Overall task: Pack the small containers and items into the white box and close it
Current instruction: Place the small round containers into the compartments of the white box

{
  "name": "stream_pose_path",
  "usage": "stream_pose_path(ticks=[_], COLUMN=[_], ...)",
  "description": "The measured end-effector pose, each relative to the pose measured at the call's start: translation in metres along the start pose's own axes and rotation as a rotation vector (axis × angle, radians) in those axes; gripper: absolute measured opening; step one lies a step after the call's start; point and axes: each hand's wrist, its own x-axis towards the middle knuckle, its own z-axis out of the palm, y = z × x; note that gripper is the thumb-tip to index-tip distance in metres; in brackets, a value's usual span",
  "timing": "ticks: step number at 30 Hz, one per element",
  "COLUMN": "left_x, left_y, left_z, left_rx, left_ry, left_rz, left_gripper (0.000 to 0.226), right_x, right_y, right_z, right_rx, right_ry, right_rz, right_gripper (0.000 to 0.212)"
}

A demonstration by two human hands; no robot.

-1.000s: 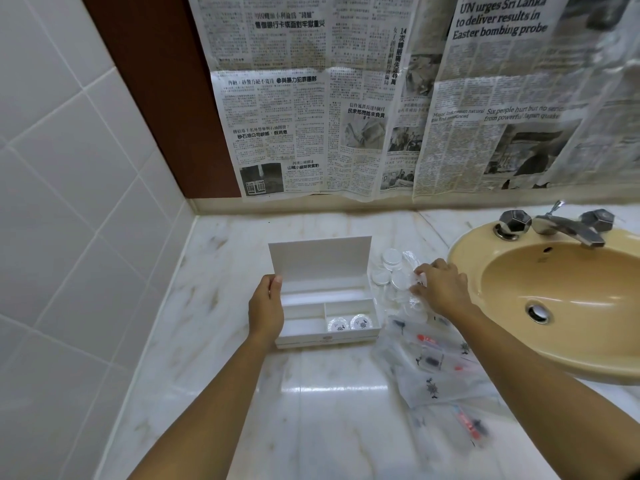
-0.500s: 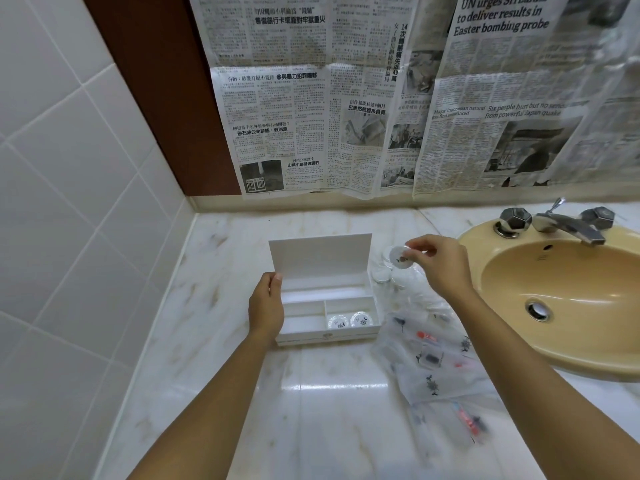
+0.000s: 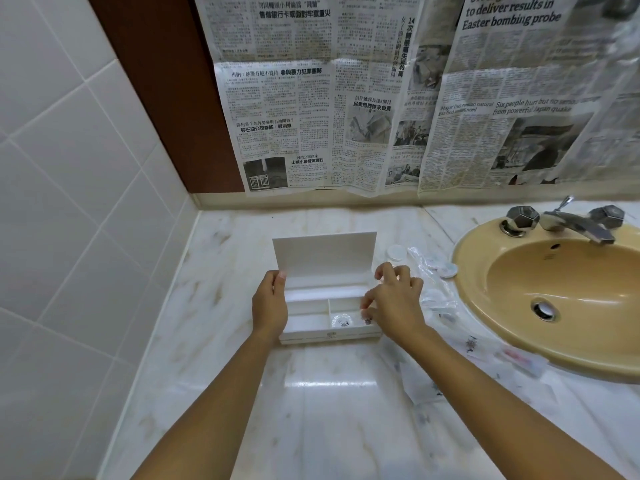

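The white box (image 3: 325,255) stands open on the marble counter, its lid upright at the back. My left hand (image 3: 270,303) grips the box's left wall. My right hand (image 3: 395,303) reaches down into the front right compartment, fingertips pinched together on a small round container that they mostly hide. A small clear container (image 3: 341,320) lies in that compartment, and a second one shows partly under my fingers. Other round white containers (image 3: 397,253) sit loose on the counter to the right of the box, one (image 3: 449,270) near the sink rim.
Clear plastic bags (image 3: 437,300) and small sachets (image 3: 471,344) lie scattered between the box and the yellow sink (image 3: 512,362). A metal tap (image 3: 575,225) stands behind the basin. A tiled wall (image 3: 69,202) closes the left side, and newspaper (image 3: 311,116) covers the back wall.
My right hand picked a small container from the counter, lifted it, then brought it left and down into the box's right compartment. My left hand stayed on the box.
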Motion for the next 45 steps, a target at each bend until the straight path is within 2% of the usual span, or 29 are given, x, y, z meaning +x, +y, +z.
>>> stream_pose_path(ticks=[7, 12, 16, 21, 23, 26, 31, 33, 37, 42, 45], left_x=[0.001, 0.002, 0.002, 0.003, 0.003, 0.002, 0.001, 0.001, 0.001, 0.001, 0.000], left_y=[-0.002, -0.004, -0.004, -0.005, -0.005, -0.005, -0.003, -0.003, -0.002, -0.002, -0.001], left_z=[0.001, 0.001, 0.001, 0.001, 0.001, 0.001, 0.001, 0.002, 0.001, 0.001, 0.001], left_rx=[-0.005, -0.008, -0.020, -0.011, -0.015, -0.019, -0.015, -0.015, -0.011, -0.008, -0.008], left_ry=[-0.002, 0.000, 0.005, 0.005, 0.003, 0.004, 0.006, 0.007, 0.009, 0.000, 0.001], left_rz=[0.009, 0.000, 0.001, -0.004, -0.005, 0.000, -0.004, -0.003, -0.006, -0.007, -0.006], left_gripper=[0.030, 0.030, 0.030, 0.028, 0.029, 0.029, 0.029, 0.029, 0.028, 0.031, 0.030], right_x=[0.003, 0.005, 0.002, 0.004, 0.010, 0.024, 0.041, 0.044, 0.047, 0.048, 0.046], right_y=[-0.003, -0.002, 0.010, 0.034, 0.047, 0.072, 0.088, 0.087, 0.088, 0.093, 0.098], right_z=[0.007, 0.008, 0.009, -0.016, -0.024, -0.020, -0.009, -0.007, -0.003, -0.003, -0.008], right_rx=[-0.276, -0.269, 0.009, 0.543, 0.640, 0.508, 0.139, 0.024, 0.092, 0.209, 0.224], right_ry=[-0.002, 0.019, 0.034, 0.157, 0.207, 0.158, -0.098, -0.129, -0.077, 0.034, 0.109], right_rz=[0.032, 0.043, 0.024, 0.230, 0.304, 0.331, 0.201, 0.169, 0.199, 0.281, 0.319], right_gripper=[0.026, 0.027, 0.009, 0.012, 0.012, 0.018, 0.043, 0.046, 0.041, 0.018, 0.016])
